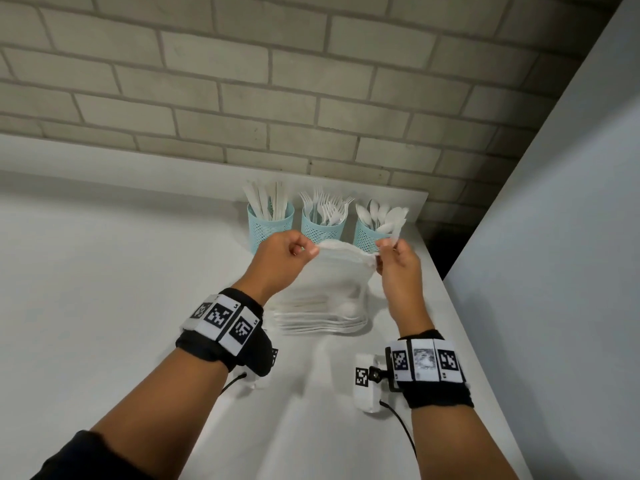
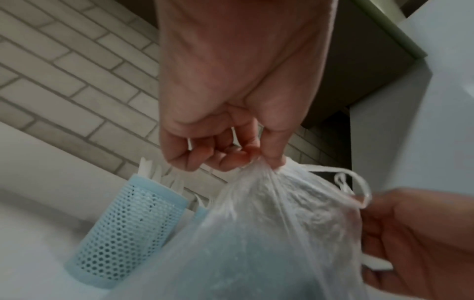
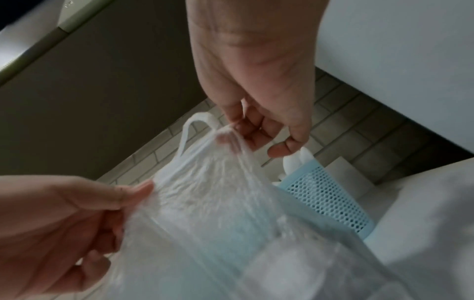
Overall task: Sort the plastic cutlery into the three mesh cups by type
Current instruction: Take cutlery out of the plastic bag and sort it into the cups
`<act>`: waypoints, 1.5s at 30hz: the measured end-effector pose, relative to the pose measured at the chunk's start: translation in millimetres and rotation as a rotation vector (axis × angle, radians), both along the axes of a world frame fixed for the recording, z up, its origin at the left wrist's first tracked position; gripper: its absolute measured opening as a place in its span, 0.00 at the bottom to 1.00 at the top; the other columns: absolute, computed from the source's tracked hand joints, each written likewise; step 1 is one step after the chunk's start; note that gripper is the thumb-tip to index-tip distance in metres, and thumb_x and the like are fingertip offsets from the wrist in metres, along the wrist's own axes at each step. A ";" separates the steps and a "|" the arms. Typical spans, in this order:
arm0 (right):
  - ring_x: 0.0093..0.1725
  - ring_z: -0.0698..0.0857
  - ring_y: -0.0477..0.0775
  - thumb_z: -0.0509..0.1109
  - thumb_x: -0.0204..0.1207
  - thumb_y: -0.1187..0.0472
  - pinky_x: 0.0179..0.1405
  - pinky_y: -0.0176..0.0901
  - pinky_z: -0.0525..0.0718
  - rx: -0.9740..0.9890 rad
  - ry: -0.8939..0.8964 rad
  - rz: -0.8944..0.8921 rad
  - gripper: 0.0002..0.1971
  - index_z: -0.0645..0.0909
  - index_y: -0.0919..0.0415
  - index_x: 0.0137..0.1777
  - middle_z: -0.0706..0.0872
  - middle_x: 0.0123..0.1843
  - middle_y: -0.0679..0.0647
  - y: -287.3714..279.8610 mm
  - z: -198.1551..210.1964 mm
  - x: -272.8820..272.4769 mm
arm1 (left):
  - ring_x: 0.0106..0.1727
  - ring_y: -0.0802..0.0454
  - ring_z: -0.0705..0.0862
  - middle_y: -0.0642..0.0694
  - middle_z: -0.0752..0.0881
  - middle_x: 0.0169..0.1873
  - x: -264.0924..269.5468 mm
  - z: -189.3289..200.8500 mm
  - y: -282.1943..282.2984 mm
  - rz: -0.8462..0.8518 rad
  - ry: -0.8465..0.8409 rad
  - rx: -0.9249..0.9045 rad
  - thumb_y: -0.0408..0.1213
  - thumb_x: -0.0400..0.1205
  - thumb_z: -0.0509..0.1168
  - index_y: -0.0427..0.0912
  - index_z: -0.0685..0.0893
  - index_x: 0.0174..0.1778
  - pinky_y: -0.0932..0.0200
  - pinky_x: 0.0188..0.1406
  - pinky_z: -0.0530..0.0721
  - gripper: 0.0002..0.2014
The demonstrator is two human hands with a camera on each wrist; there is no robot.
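Observation:
Three light-blue mesh cups stand in a row by the brick wall: the left cup [image 1: 270, 224] holds knives, the middle cup [image 1: 322, 226] forks, the right cup [image 1: 367, 233] spoons. In front of them hangs a thin translucent plastic bag [image 1: 325, 292], held up by its top edge. My left hand [image 1: 292, 252] pinches the bag's left top corner [image 2: 266, 168]. My right hand [image 1: 391, 252] pinches the right top corner and its handle loop [image 3: 195, 125]. A few white pieces of cutlery show faintly through the bag's bottom. The left cup [image 2: 128, 229] and the right cup [image 3: 325, 201] appear in the wrist views.
The white counter [image 1: 121, 289] runs left and toward me. Its right edge drops off beside a pale wall panel [image 1: 554, 237]. The brick wall [image 1: 242, 81] stands right behind the cups.

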State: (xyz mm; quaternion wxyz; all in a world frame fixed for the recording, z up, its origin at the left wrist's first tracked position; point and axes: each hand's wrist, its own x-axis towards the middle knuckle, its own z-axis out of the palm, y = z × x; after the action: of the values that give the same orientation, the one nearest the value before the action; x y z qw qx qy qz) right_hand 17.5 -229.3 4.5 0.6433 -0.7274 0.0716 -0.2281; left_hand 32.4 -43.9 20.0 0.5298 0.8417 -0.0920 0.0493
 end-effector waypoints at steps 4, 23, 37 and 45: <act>0.43 0.79 0.51 0.65 0.80 0.52 0.47 0.47 0.78 -0.046 0.069 0.214 0.08 0.79 0.56 0.48 0.83 0.43 0.63 15.1 4.3 -8.4 | 0.31 0.58 0.72 0.52 0.84 0.38 -10.9 9.0 -7.7 -0.088 0.219 -0.274 0.33 0.83 0.63 0.44 0.80 0.41 0.71 0.28 0.71 0.05; 0.40 0.81 0.51 0.67 0.80 0.58 0.38 0.35 0.78 -0.140 0.199 0.027 0.10 0.84 0.64 0.51 0.84 0.44 0.53 -4.9 -1.3 -33.1 | 0.41 0.57 0.75 0.53 0.80 0.37 -26.5 20.6 15.3 0.015 0.339 -0.712 0.43 0.86 0.58 0.48 0.78 0.39 0.59 0.41 0.71 0.10; 0.69 0.65 0.46 0.62 0.77 0.40 0.60 0.43 0.49 -1.081 0.003 0.163 0.14 0.86 0.42 0.52 0.80 0.61 0.39 38.3 18.1 -34.6 | 0.40 0.55 0.81 0.46 0.83 0.35 -32.0 39.0 14.3 0.125 0.110 -0.663 0.36 0.80 0.68 0.38 0.78 0.44 0.65 0.41 0.81 0.06; 0.62 0.72 0.49 0.65 0.75 0.67 0.49 0.45 0.50 -1.148 0.175 0.068 0.14 0.87 0.47 0.45 0.84 0.48 0.43 15.3 14.0 -39.3 | 0.44 0.54 0.81 0.47 0.80 0.40 -28.8 33.0 36.3 0.211 0.032 -0.577 0.29 0.79 0.69 0.39 0.83 0.58 0.64 0.47 0.85 0.12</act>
State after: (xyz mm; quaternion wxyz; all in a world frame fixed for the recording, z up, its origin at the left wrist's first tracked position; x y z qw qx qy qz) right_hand -21.8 -214.0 18.4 0.1445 -0.9777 -0.0339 -0.1487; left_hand 3.6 -7.6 52.9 0.7404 0.6619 0.0221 0.1151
